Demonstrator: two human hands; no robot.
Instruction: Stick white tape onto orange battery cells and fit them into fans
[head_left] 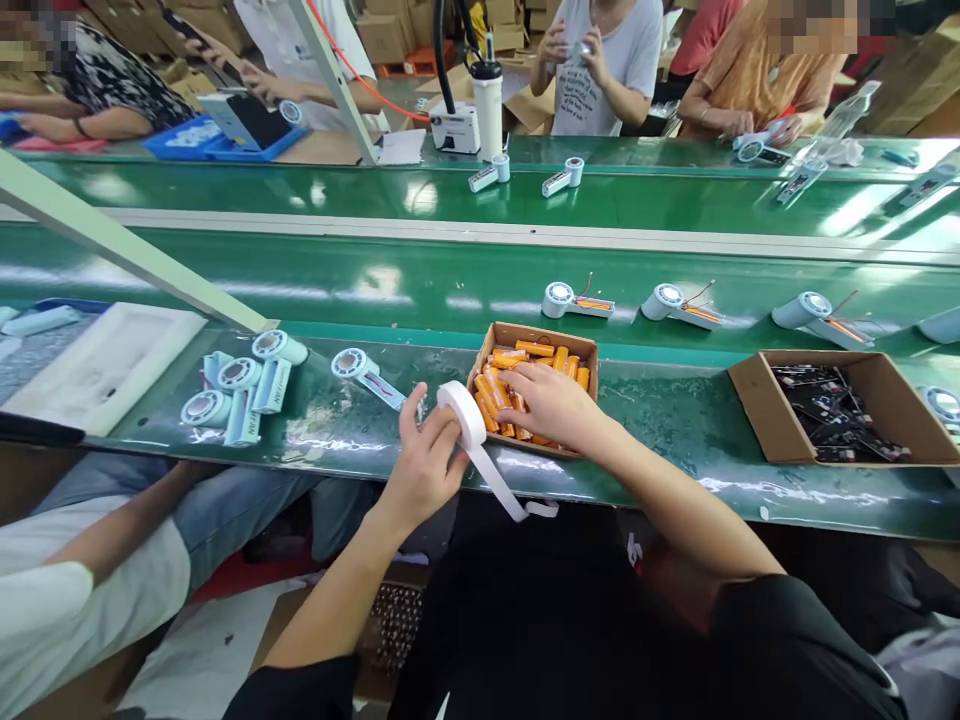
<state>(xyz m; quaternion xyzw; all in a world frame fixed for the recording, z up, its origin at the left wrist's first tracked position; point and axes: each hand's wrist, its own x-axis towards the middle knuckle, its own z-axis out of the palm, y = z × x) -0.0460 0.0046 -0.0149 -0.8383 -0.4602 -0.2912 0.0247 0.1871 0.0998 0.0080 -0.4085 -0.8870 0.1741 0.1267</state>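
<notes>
My left hand (427, 455) grips a roll of white tape (463, 415), its fingers through and around the ring. A loose strip of the tape hangs down past the table edge. My right hand (559, 405) reaches into a cardboard box (598, 375) of orange cylindrical batteries (495, 385). Its fingers are apart and rest on the batteries; the fingertips are partly lost among them. Left of the tape lies a light-blue handheld fan (379, 388) with its handle opened up.
Several fans (240, 375) are piled at the left, near a white foam tray (112, 360). A box of small black parts with wires (840, 410) stands at the right. Open fans with wires (679, 305) lie along the green belt (300, 270). Co-workers sit opposite and at my left.
</notes>
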